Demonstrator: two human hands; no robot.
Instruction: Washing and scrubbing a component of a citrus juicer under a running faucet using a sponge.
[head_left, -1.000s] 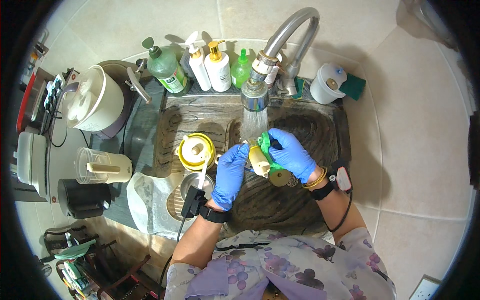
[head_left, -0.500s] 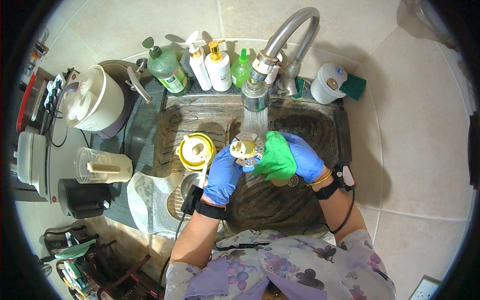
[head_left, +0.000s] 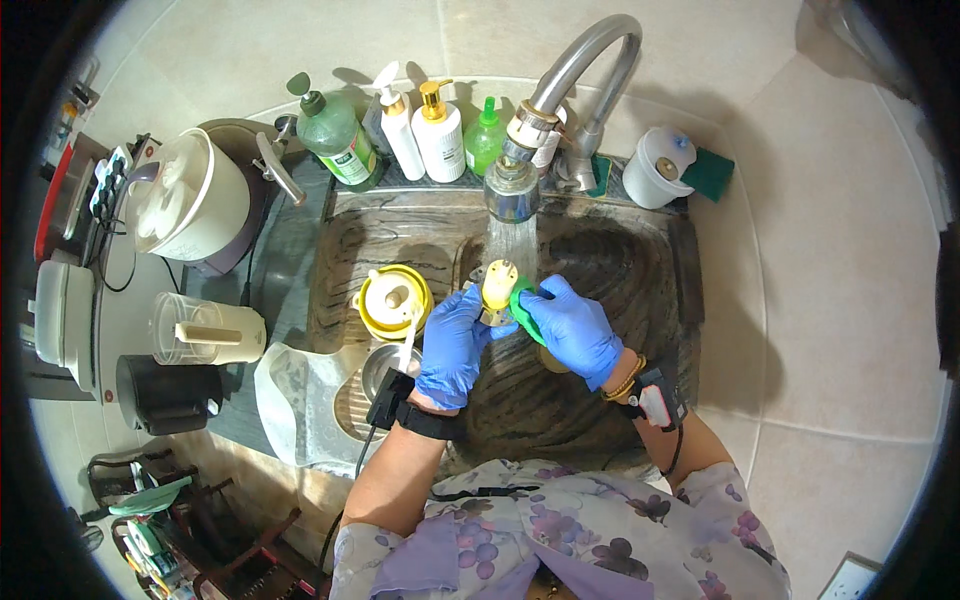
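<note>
Over the sink (head_left: 600, 440), my left hand (head_left: 450, 345), in a blue glove, is closed on a perforated metal disc with a cream hub (head_left: 499, 284). The hub points up and the fingers cover much of the disc. My right hand (head_left: 573, 330), gloved too, grips a bunched green cloth (head_left: 521, 303) and presses it against the right side of the disc. Water runs from the faucet (head_left: 511, 190) just behind the disc. Left of my left hand, a yellow-rimmed cream lid-like part (head_left: 392, 300) lies in the sink, with a metal bowl (head_left: 380, 372) near it.
Several pump bottles (head_left: 437, 140) line the back ledge. A white tub (head_left: 655, 170) with a green scouring pad (head_left: 708, 175) stands at the back right. On the left are a white cooker-like appliance (head_left: 205, 205), a clear jug with a cream handle (head_left: 230, 335) and a black container (head_left: 165, 393).
My right hand has moved left and turned palm-down, bringing the green cloth, now bunched smaller, onto the disc. The disc has tilted and its hub stands higher; my left hand still holds it.
</note>
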